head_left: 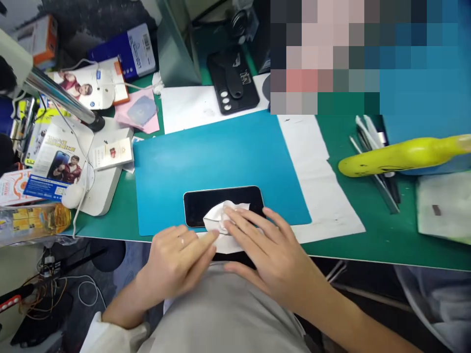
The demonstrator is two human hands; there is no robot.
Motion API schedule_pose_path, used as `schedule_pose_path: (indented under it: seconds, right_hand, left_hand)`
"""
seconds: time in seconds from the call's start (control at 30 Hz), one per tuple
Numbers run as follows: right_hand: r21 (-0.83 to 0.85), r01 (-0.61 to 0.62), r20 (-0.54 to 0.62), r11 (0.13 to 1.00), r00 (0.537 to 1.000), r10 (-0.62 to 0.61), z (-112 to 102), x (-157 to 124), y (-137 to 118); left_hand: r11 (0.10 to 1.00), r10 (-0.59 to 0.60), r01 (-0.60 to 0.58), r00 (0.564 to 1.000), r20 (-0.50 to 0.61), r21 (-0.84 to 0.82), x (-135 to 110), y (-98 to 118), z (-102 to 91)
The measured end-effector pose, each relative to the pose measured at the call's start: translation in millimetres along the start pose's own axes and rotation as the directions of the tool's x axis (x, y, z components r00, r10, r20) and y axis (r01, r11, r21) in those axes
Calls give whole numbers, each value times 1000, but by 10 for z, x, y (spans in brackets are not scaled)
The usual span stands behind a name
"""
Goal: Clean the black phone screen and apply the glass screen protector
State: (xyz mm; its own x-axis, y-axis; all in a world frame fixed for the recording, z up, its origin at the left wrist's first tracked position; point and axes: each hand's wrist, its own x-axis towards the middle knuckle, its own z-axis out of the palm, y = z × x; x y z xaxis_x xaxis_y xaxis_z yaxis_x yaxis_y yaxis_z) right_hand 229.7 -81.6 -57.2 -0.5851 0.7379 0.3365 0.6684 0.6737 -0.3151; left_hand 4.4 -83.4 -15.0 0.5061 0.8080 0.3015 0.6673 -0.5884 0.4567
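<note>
Right hand lies flat on cloth partly covering the phone, left hand curled, grip unclear, boxes leftward.

cloth on phone on mat on paper

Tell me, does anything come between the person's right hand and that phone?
Yes: a crumpled white cloth lies over part of the phone, under the fingers of the right hand. The phone's left end in the picture shows uncovered.
</note>
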Motion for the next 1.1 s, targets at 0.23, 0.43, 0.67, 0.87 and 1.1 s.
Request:
schedule_pose_path:
  seconds: [0.23, 0.43, 0.67, 0.87, 1.1]
  right_hand:
    - [41, -28, -65, 999, 997, 31, 63, 26, -53]
    - [74, -59, -160, 996, 985, 70, 62, -25, -6]
    - [100, -63, -235, 993, 968, 85, 54, -62, 94]
    - [62, -30, -215, 998, 976, 43, 58, -55, 197]
    - [18, 34, -145, 999, 989, -31, 84, -16, 245]
  left_hand:
    - [989, 145, -142, 985, 89, -47, 104, 117, 105]
    - [984, -25, -15, 975, 222, 179, 67, -2, 104]
    - [950, -42, -31, 973, 226, 310, 67, -118, 14]
    - [930, 28, -112, 971, 236, 350, 164, -254, 17]
    - [941, 78, -139, 976, 202, 310, 185, -273, -2]
